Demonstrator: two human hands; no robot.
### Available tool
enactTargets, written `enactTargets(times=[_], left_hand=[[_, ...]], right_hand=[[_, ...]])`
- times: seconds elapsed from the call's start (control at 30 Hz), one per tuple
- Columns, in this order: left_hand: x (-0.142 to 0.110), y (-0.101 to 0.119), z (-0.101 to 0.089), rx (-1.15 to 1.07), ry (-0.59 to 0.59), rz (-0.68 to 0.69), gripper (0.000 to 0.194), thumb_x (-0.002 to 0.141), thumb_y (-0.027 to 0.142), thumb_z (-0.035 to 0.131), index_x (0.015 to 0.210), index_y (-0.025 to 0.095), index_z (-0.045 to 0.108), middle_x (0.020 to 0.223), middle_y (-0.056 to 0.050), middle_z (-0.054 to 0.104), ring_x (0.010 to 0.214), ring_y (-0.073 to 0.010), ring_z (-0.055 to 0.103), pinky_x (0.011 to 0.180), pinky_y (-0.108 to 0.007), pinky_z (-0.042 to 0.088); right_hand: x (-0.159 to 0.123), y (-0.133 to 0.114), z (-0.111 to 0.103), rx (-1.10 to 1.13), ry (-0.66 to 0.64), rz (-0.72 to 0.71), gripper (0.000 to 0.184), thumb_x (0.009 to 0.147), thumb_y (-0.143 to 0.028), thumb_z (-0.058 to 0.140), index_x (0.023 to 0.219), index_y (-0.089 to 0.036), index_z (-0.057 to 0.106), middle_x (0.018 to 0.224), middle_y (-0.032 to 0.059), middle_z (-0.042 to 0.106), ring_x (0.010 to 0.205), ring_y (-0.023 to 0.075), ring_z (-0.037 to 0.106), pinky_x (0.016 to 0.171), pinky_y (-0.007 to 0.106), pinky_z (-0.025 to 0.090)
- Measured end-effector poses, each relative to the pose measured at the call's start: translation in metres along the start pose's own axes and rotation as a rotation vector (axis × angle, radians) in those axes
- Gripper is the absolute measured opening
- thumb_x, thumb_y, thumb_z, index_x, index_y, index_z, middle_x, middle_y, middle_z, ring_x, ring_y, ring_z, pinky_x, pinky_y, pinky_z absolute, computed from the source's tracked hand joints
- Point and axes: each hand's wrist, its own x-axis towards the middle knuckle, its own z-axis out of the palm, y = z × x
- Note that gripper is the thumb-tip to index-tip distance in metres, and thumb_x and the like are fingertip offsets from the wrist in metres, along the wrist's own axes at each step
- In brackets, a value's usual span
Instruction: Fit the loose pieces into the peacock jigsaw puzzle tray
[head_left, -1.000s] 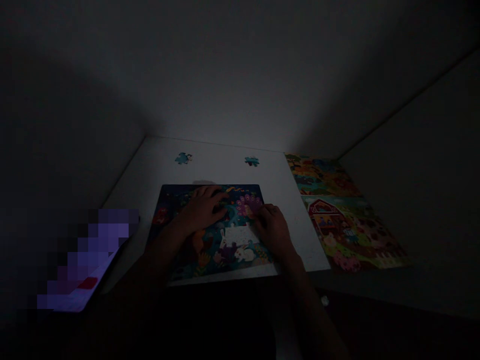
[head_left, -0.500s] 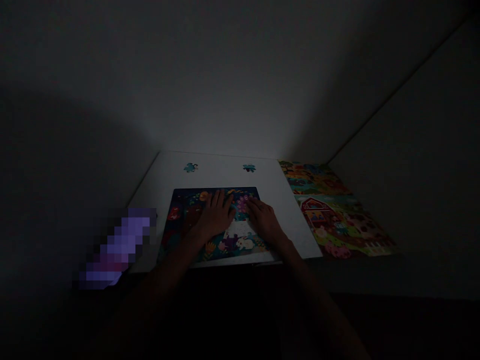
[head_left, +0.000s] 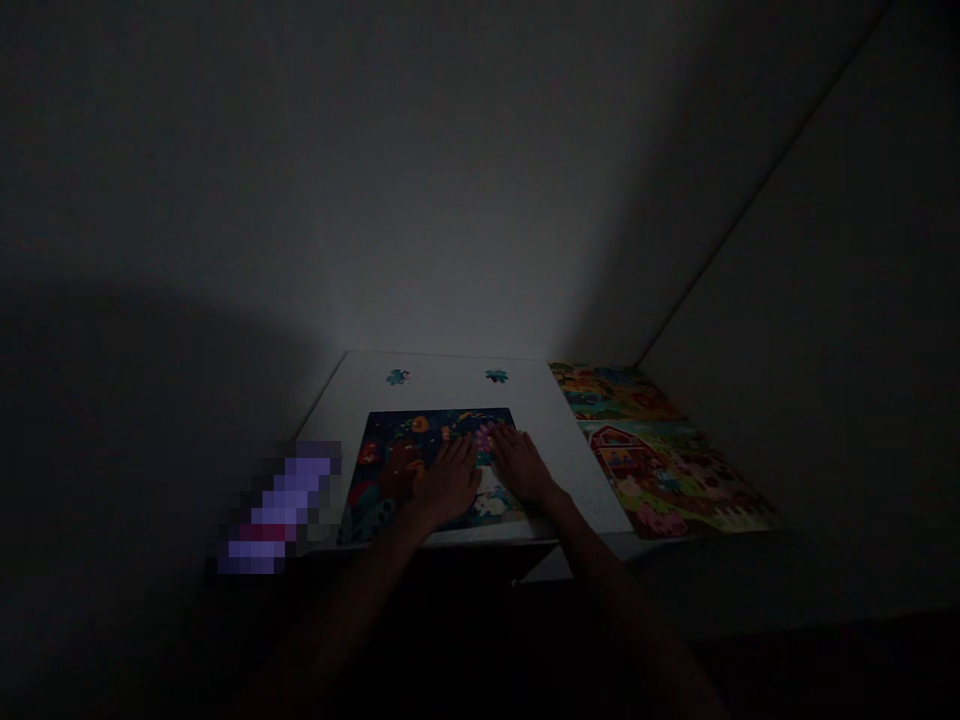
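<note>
Both hands lie flat and open, side by side, on the dark jigsaw puzzle (head_left: 420, 470), gripping nothing: the left hand (head_left: 448, 482) near its middle, the right hand (head_left: 519, 465) on its right part. The puzzle's long axis runs left to right, directly under the hands. Two loose pieces (head_left: 397, 377) (head_left: 496, 376) lie beyond it on the white table (head_left: 570, 450), the right one nearer the right hand.

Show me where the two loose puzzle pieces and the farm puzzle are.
left loose puzzle piece (head_left: 397, 377), head view, middle of the piece
right loose puzzle piece (head_left: 496, 376), head view, middle of the piece
farm puzzle (head_left: 660, 462), head view, picture just right of the red barn
</note>
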Motion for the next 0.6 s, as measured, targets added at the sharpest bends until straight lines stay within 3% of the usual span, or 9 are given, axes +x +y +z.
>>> enactTargets(times=[0.1,0.27,0.37,0.47,0.6], left_hand=[[-0.031,-0.009,0.005,-0.013,0.018,0.005,0.051,0.100,0.034,0.033,0.146,0.015,0.044,0.152,-0.012,0.044,0.143,-0.0250,0.039,0.117,-0.047,0.035],[-0.095,-0.039,0.014,-0.003,0.197,-0.071,0.050,0.102,0.042,0.032,0.145,0.020,0.047,0.152,-0.010,0.046,0.143,-0.0247,0.039,0.117,-0.048,0.035],[-0.124,-0.052,0.013,0.037,0.270,-0.094,0.052,0.101,0.041,0.036,0.150,0.023,0.038,0.153,-0.007,0.044,0.142,-0.0227,0.040,0.116,-0.044,0.037],[-0.137,-0.057,0.011,0.065,0.343,-0.079,0.053,0.100,0.038,0.039,0.151,0.022,0.038,0.150,-0.007,0.048,0.137,-0.0224,0.047,0.113,-0.043,0.041],[-0.139,-0.058,0.014,0.147,0.470,-0.070,0.046,0.096,0.029,0.047,0.141,0.019,0.052,0.138,-0.008,0.060,0.127,-0.0236,0.058,0.108,-0.041,0.045]], right_hand=[[-0.001,0.000,0.001,-0.028,-0.025,0.005,0.053,0.100,-0.025,0.028,0.152,-0.019,0.037,0.160,0.0128,0.031,0.149,0.0298,0.026,0.116,0.060,0.024],[0.001,0.000,0.003,-0.038,-0.078,0.063,0.051,0.101,-0.025,0.026,0.150,-0.020,0.040,0.161,0.0101,0.031,0.149,0.0261,0.024,0.118,0.055,0.020],[0.007,0.000,0.000,-0.002,-0.078,0.113,0.049,0.103,-0.032,0.026,0.148,-0.024,0.043,0.158,0.0097,0.037,0.145,0.0256,0.032,0.115,0.053,0.026],[0.019,0.004,-0.006,0.039,-0.058,0.179,0.050,0.102,-0.044,0.031,0.146,-0.025,0.045,0.150,0.0125,0.047,0.134,0.0304,0.044,0.107,0.053,0.036],[0.045,0.018,-0.010,0.034,-0.010,0.174,0.051,0.098,-0.047,0.043,0.142,-0.024,0.051,0.138,0.0169,0.054,0.120,0.0337,0.053,0.099,0.051,0.041]])
